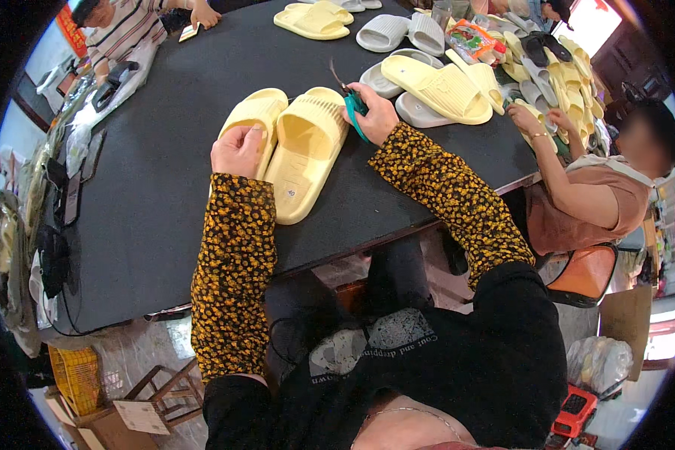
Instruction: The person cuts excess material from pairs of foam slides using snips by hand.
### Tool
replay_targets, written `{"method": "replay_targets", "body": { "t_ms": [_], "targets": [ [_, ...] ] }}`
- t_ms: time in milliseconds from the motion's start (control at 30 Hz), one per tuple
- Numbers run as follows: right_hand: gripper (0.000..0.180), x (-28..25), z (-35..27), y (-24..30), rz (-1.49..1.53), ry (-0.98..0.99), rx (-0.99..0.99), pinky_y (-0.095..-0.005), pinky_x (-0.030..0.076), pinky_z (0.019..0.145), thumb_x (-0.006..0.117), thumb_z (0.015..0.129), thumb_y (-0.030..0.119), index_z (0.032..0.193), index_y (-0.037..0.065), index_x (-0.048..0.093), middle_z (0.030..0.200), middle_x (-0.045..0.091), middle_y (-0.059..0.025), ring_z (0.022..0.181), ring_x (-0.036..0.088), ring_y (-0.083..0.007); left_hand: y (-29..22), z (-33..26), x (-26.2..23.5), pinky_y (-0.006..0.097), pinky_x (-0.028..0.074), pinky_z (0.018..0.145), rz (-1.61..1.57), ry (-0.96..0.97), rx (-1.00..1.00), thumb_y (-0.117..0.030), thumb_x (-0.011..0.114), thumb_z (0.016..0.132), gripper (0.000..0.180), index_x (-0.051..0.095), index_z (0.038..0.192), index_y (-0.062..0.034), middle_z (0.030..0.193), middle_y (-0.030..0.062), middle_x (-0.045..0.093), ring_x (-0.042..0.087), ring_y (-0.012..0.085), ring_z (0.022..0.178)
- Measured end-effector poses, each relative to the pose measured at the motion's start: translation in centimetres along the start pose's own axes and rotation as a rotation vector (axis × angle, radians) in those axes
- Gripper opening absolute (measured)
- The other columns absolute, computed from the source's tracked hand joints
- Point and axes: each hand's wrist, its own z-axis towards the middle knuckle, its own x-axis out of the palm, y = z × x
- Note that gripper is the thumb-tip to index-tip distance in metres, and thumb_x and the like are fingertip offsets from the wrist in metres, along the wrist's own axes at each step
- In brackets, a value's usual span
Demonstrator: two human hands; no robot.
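Observation:
On the dark table, two pale yellow slide slippers stand side by side in front of me, toes pointing away. My left hand (238, 152) is closed on the side of the left slipper (256, 112). Next to it, the right slipper (301, 176) shows its footbed and a small round sticker at the heel. My right hand (375, 114) grips small scissors (355, 111) by their teal handles, at the right edge of that slipper's strap. The dark blades point away from me. Whether my right fingers also touch the slipper, I cannot tell.
More yellow slippers (442, 86) and grey slippers (382, 34) lie to the right of my right hand and farther back. A slipper heap (570, 82) fills the far right, where a co-worker (585, 180) handles one. Another person (127, 30) sits far left. Plastic bags line the table's left edge (90, 247).

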Motion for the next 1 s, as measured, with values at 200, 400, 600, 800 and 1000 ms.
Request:
{"method": "replay_targets", "body": {
  "t_ms": [200, 400, 600, 800, 1000],
  "targets": [
    [0.048, 0.9, 0.3, 0.6, -0.016, -0.091, 0.053, -0.0362, 0.049, 0.076, 0.07, 0.079, 0.029, 0.115, 0.005, 0.052, 0.09, 0.062, -0.018, 0.085, 0.064, -0.0297, -0.7, -0.9, 0.0, 0.034, 0.048, 0.076, 0.546, 0.035, 0.192, -0.034, 0.066, 0.078, 0.036, 0.065, 0.095, -0.0021, 0.087, 0.0112, 0.064, 0.062, 0.0248, 0.084],
    [0.049, 1.7, 3.0, -1.1, -0.056, 0.064, 0.053, -0.0377, 0.05, 0.076, 0.07, 0.076, 0.038, 0.108, 0.003, 0.057, 0.093, 0.065, -0.0188, 0.087, 0.064, -0.0324, -2.0, -1.5, 0.3, 0.038, 0.048, 0.076, 0.73, 0.181, 0.166, -0.045, 0.064, 0.08, 0.044, 0.061, 0.094, -0.0035, 0.094, 0.0115, 0.058, 0.061, 0.0269, 0.087],
    [0.054, 0.3, 3.8, -0.3, 0.303, 0.518, 0.288, -0.0301, 0.051, 0.071, 0.07, 0.076, 0.034, 0.113, -0.002, 0.056, 0.091, 0.066, -0.0138, 0.08, 0.063, -0.0182, -1.5, -0.9, 0.8, 0.04, 0.047, 0.076, 0.719, 0.168, 0.148, -0.036, 0.063, 0.08, 0.034, 0.059, 0.079, -0.0019, 0.094, 0.0137, 0.058, 0.06, 0.0314, 0.086],
    [0.052, -0.3, 2.3, 0.7, 0.385, 0.572, 0.194, -0.0304, 0.05, 0.071, 0.071, 0.076, 0.03, 0.114, -0.002, 0.054, 0.092, 0.064, -0.0131, 0.078, 0.062, -0.0171, -0.1, 1.8, -1.1, 0.042, 0.047, 0.08, 0.735, 0.182, 0.336, -0.018, 0.057, 0.081, 0.018, 0.061, 0.083, -0.0001, 0.096, 0.0163, 0.06, 0.059, 0.0339, 0.091],
    [0.047, -1.4, 1.5, 3.5, 0.125, 0.453, -0.022, -0.0284, 0.047, 0.076, 0.072, 0.079, 0.022, 0.115, 0.002, 0.05, 0.09, 0.06, -0.0091, 0.082, 0.058, -0.0139, -0.3, 1.8, -3.0, 0.038, 0.048, 0.074, 0.727, -0.08, 0.378, -0.008, 0.06, 0.078, 0.012, 0.062, 0.087, -0.0004, 0.096, 0.0126, 0.061, 0.06, 0.0331, 0.087]
  ]
}}
